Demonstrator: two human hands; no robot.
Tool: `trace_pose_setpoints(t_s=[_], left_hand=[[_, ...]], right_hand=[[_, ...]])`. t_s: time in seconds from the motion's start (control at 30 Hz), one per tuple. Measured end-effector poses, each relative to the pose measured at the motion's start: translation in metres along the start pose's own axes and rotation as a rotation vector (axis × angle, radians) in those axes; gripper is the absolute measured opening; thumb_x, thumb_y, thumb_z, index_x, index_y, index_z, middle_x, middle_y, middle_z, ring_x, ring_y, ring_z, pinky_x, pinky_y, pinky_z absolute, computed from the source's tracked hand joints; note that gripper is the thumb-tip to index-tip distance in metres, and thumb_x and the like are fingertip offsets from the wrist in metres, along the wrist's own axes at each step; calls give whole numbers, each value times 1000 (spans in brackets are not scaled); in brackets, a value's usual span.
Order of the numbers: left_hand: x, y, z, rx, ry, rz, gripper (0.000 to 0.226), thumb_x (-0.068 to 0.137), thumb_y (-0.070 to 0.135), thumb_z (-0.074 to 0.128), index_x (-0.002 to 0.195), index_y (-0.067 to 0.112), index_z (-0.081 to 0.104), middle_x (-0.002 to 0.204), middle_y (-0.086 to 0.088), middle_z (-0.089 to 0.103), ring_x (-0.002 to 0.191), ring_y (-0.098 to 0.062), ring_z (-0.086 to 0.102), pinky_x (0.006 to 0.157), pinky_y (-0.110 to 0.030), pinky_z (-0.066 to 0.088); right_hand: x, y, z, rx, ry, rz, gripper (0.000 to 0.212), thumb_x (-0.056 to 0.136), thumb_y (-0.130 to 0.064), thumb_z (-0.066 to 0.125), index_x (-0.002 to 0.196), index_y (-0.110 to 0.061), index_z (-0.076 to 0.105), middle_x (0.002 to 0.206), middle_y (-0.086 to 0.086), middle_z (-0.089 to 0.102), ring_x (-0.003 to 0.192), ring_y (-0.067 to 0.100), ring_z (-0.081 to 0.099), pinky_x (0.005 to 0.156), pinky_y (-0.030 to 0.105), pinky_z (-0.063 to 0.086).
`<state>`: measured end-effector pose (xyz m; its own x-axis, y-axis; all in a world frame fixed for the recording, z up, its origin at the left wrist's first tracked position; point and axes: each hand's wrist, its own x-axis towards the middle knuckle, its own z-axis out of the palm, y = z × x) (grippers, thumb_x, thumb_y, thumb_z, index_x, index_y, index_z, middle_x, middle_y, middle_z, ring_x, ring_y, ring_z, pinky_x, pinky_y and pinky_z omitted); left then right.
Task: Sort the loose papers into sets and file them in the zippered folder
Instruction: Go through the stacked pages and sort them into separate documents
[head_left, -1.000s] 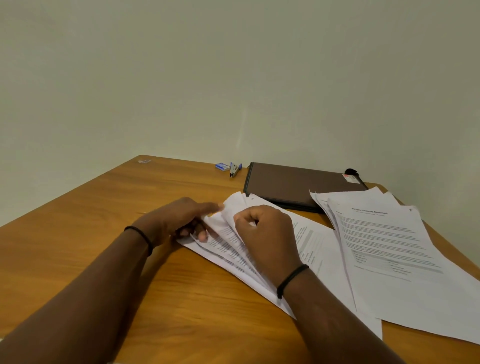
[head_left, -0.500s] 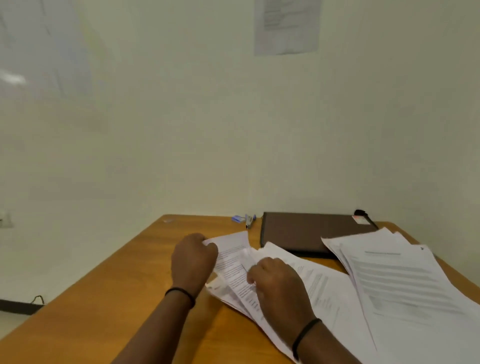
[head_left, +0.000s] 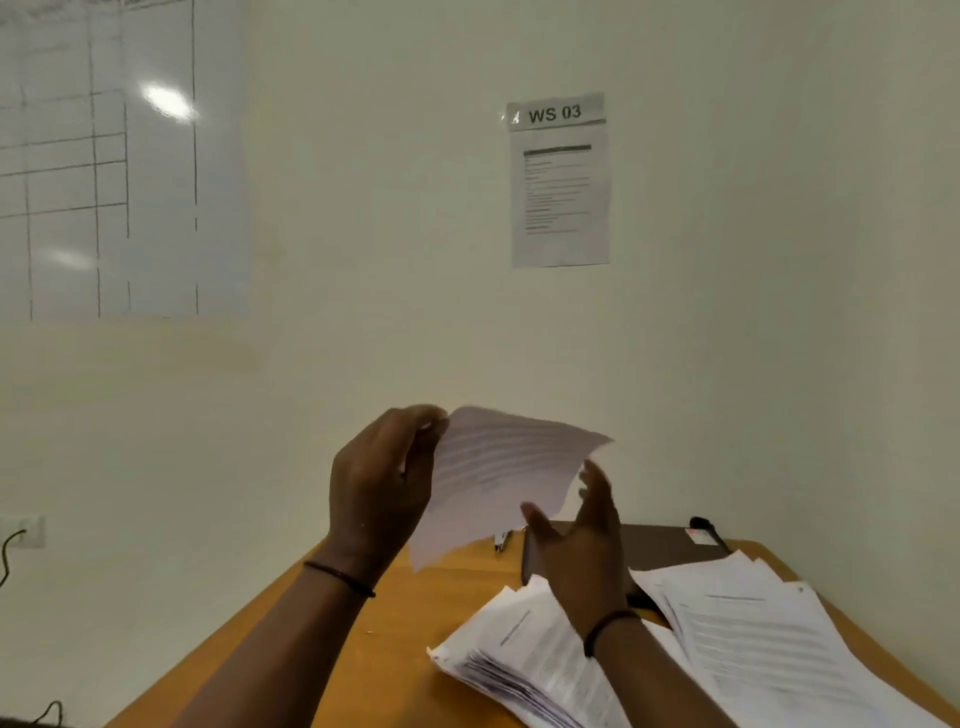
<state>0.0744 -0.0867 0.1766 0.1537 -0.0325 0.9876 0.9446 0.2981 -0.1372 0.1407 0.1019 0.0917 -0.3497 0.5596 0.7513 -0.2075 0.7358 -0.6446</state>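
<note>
1. Head view shows my left hand (head_left: 382, 493) with its fingers (head_left: 423, 415) pinching the top corner of a lifted sheaf of papers (head_left: 498, 478); my right hand (head_left: 587, 551) hangs spread and relaxed just under its lower edge, holding nothing.
2. I judge the step is reading the sheaf to choose its set, so I want the right fingers supporting the free edge to stop it flopping.
3. Below, the fanned stack (head_left: 524, 660) and the right-hand pile (head_left: 769, 644) lie on the table (head_left: 415, 587).
4. Behind them, the zippered folder (head_left: 654, 545) lies flat and closed, partly covered by papers.
</note>
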Motion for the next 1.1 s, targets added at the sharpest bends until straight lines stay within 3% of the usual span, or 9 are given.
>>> trace_pose_setpoints(t_s=[0.1,0.2,0.33,0.43,0.6,0.73,0.8,0.93,1.1], left_hand=[[19,18,-3,-98,51,-13,7,87,-3,69,93,-1,68,86,-8,70,76,-13,62,68,-17,50],[25,34,3,-215,96,-256,25,90,10,72,110,10,57,84,-1,65,70,-14,62,60,-23,50],[-1,40,30,-458,-54,-762,46,82,38,79,116,24,51,93,0,67,83,-17,67,68,-29,55],[-45,41,51,-802,-287,-1079,30,86,21,76,114,18,67,106,3,74,100,-20,70,76,-26,59],[-115,46,87,-710,-444,-1408,14,87,9,73,101,4,72,94,-9,75,83,-28,71,65,-31,56],[-157,43,111,-601,-673,-1430,8,87,7,70,93,8,74,85,-8,77,79,-27,73,75,-40,59],[-167,41,115,-525,-764,-1415,10,86,8,70,94,11,75,91,-4,77,84,-24,74,81,-45,61],[-176,35,124,-426,-834,-1403,9,85,7,69,88,14,75,88,-2,77,83,-24,73,81,-46,61],[-177,36,129,-384,-849,-1426,8,86,7,69,86,14,73,88,-2,76,82,-24,73,79,-44,61]], right_hand=[[18,-12,-29,137,17,62,64,81,-24,78,131,-13,39,104,-20,53,88,8,57,66,13,47],[22,-7,-55,39,38,99,29,87,-31,72,83,-17,47,69,-2,54,64,16,52,56,29,44],[13,5,-88,103,30,172,48,91,-19,67,58,-18,32,54,-6,31,48,6,29,47,17,26],[13,19,-103,65,-5,236,48,91,-17,67,57,-17,34,53,-6,30,45,8,27,42,15,27],[8,66,-119,-150,-91,427,49,99,-30,53,57,-10,36,58,13,44,60,27,45,46,18,29],[-9,117,-133,-663,-263,504,29,98,-41,49,98,-14,61,100,4,67,91,20,62,77,28,49],[-21,136,-134,-850,-408,543,48,91,-56,52,121,-18,52,120,3,61,109,21,58,89,30,48],[-33,153,-124,-1038,-524,586,64,77,-75,51,115,-23,54,117,1,61,109,22,56,90,34,46],[-25,143,-114,-1076,-529,383,27,94,-40,49,112,-23,62,104,-4,67,92,14,65,75,24,51]])
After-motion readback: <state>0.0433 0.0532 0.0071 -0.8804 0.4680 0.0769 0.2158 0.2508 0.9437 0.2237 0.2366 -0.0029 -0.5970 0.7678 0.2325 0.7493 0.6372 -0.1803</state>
